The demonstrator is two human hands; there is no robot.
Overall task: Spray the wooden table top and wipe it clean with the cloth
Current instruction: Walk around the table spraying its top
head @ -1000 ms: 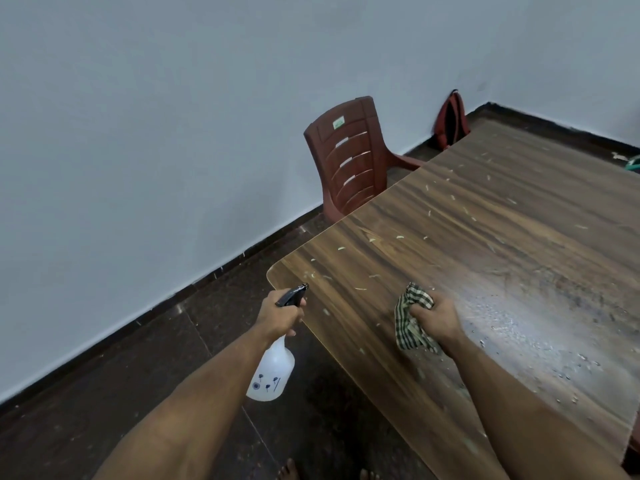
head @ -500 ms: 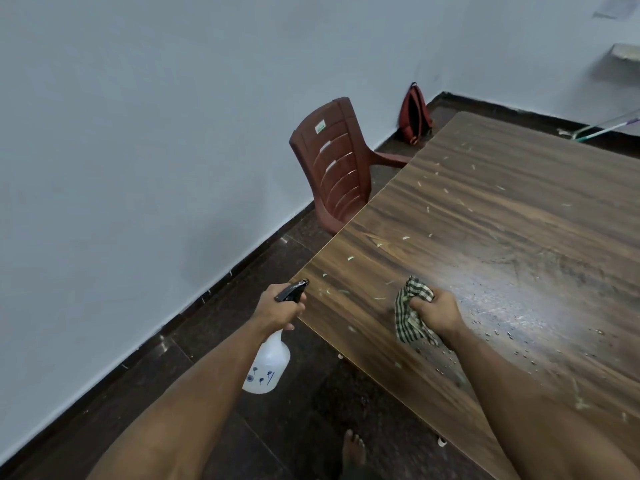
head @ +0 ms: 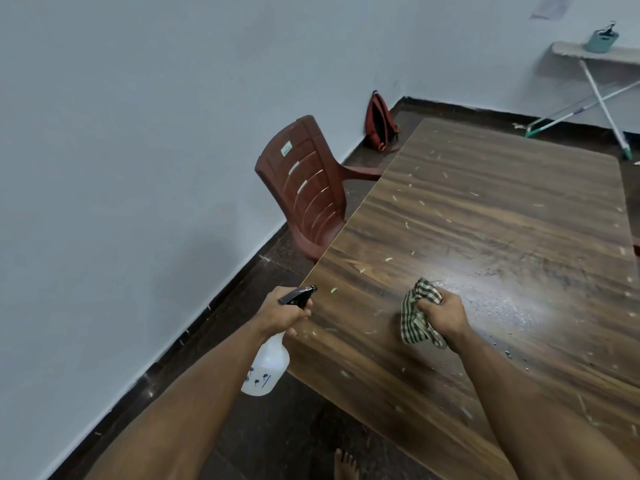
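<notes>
The wooden table top (head: 485,216) fills the right half of the head view, scattered with small pale scraps and wet droplets to the right of the cloth. My left hand (head: 282,311) grips a white spray bottle (head: 266,367) by its black trigger head, at the table's near left corner, nozzle pointing over the table. My right hand (head: 441,315) is closed on a bunched green-checked cloth (head: 417,311) that rests on the table surface.
A dark red plastic chair (head: 304,188) stands against the table's left edge. A red backpack (head: 379,123) leans on the wall beyond it. A mop (head: 575,112) and an ironing board (head: 595,57) are at the back right. My bare foot (head: 344,465) is on the dark floor.
The camera has lifted and turned right, showing more of the far table and room. Both hands hold the same things in much the same places at the table's near corner.
</notes>
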